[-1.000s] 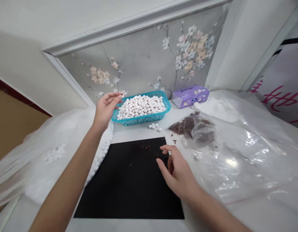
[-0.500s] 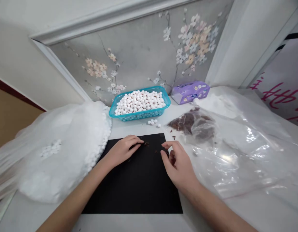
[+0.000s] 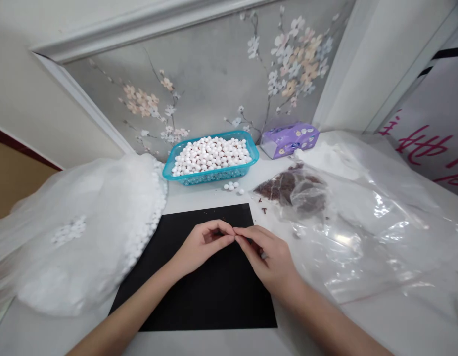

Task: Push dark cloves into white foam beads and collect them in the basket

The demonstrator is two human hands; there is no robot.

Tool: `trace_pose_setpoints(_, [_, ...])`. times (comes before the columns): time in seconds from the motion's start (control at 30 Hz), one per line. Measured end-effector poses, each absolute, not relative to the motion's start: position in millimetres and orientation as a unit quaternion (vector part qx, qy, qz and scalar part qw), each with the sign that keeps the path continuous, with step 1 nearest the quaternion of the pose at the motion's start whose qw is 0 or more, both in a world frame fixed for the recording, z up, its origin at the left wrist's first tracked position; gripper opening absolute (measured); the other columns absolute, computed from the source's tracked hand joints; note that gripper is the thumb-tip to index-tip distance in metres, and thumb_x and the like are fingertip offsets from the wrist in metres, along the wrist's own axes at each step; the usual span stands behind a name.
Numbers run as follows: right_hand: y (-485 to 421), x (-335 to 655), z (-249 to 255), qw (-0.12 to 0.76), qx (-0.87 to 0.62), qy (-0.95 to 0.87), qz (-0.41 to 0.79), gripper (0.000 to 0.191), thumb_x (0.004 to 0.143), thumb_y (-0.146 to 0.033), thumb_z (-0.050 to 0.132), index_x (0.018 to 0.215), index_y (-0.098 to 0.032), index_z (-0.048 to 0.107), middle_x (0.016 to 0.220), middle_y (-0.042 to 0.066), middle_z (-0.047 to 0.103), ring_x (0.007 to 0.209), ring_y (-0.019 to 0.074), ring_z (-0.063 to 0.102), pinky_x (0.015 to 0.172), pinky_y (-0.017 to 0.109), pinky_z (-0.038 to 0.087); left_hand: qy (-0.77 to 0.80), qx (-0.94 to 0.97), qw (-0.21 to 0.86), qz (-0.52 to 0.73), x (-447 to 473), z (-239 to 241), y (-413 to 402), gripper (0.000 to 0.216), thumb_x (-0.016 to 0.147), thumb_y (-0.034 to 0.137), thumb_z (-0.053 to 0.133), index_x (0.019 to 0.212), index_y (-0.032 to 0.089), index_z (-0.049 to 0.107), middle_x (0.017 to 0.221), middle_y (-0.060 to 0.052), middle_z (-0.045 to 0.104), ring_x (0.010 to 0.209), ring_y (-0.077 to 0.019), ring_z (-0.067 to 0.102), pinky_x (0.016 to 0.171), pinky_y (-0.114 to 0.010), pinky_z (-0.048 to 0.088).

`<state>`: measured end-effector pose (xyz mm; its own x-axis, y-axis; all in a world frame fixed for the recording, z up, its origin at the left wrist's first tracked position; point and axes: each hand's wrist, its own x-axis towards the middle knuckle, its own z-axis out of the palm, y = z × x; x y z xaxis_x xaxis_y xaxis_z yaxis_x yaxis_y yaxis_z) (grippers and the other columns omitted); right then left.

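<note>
Above a black mat (image 3: 210, 301), my left hand (image 3: 201, 247) and my right hand (image 3: 275, 257) meet at their fingertips. Each hand has thumb and forefinger pinched together; whatever lies between them is too small to make out. A few tiny brown bits (image 3: 224, 218) show on the mat just beyond my fingers. Off the mat's far right corner lies a small brown T-shaped piece (image 3: 264, 210). Several loose white balls (image 3: 232, 186) rest between the mat and a teal plastic basket (image 3: 210, 177), which is heaped with similar white balls (image 3: 214, 154).
A large clear bag of white balls (image 3: 84, 247) bulges on the left. To the right, a clear plastic bag (image 3: 362, 232) holds a pile of small brown pieces (image 3: 277, 187). A purple tissue pack (image 3: 290, 140) stands against the wall panel with painted flowers (image 3: 214, 89).
My hands were apart, the right one with its fingers spread. Both have closed into pinches and come together at the fingertips. The view has shifted slightly.
</note>
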<state>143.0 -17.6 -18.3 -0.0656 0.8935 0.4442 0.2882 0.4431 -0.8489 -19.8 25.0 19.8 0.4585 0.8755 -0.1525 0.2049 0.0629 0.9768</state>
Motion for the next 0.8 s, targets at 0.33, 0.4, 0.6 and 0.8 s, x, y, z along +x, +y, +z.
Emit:
trace_pose_setpoints(0.33, [-17.8, 143.2, -17.9, 0.537, -0.459, -0.656, 0.267, 0.010, 0.086, -0.017, 0.049, 0.086, -0.021, 0.058, 0.075, 0.000, 0.059, 0.056, 0.0089, 0.050, 0.051, 0.021, 0.043, 0.457, 0.501, 0.656, 0.332, -11.1, 11.3, 26.5, 0.015, 0.076, 0.027, 0.065, 0.079, 0.017, 0.056, 0.075, 0.000, 0.063, 0.064, -0.0080, 0.054, 0.064, -0.019, 0.043])
trace_pose_setpoints(0.4, [-17.4, 143.4, -17.4, 0.545, -0.474, -0.639, 0.264, 0.010, 0.087, -0.017, 0.047, 0.087, -0.021, 0.056, 0.076, 0.000, 0.058, 0.056, 0.0088, 0.049, 0.052, 0.021, 0.043, 0.462, 0.568, 0.603, 0.318, -7.7, 12.3, 40.9, 0.017, 0.079, 0.033, 0.060, 0.087, 0.017, 0.059, 0.078, -0.003, 0.063, 0.067, -0.0112, 0.056, 0.065, -0.022, 0.045])
trace_pose_setpoints(0.6, [-16.6, 142.7, -15.9, 0.541, -0.510, -0.614, 0.265, 0.011, 0.087, -0.021, 0.046, 0.086, -0.021, 0.056, 0.075, 0.000, 0.056, 0.053, 0.0087, 0.047, 0.050, 0.021, 0.041, 0.435, 0.829, 0.242, 0.255, 9.0, 9.0, 102.4, 0.029, 0.084, 0.030, 0.049, 0.108, 0.020, 0.061, 0.100, -0.007, 0.058, 0.083, -0.0179, 0.056, 0.074, -0.028, 0.044])
trace_pose_setpoints(0.8, [-15.8, 141.8, -16.2, 0.551, -0.511, -0.609, 0.254, 0.011, 0.087, -0.019, 0.045, 0.086, -0.020, 0.056, 0.072, -0.001, 0.054, 0.051, 0.0083, 0.046, 0.048, 0.021, 0.040, 0.415, 0.870, 0.165, 0.211, 21.9, 0.6, 114.5, 0.024, 0.084, 0.024, 0.048, 0.097, 0.018, 0.066, 0.104, -0.010, 0.057, 0.099, -0.0249, 0.054, 0.083, -0.035, 0.042])
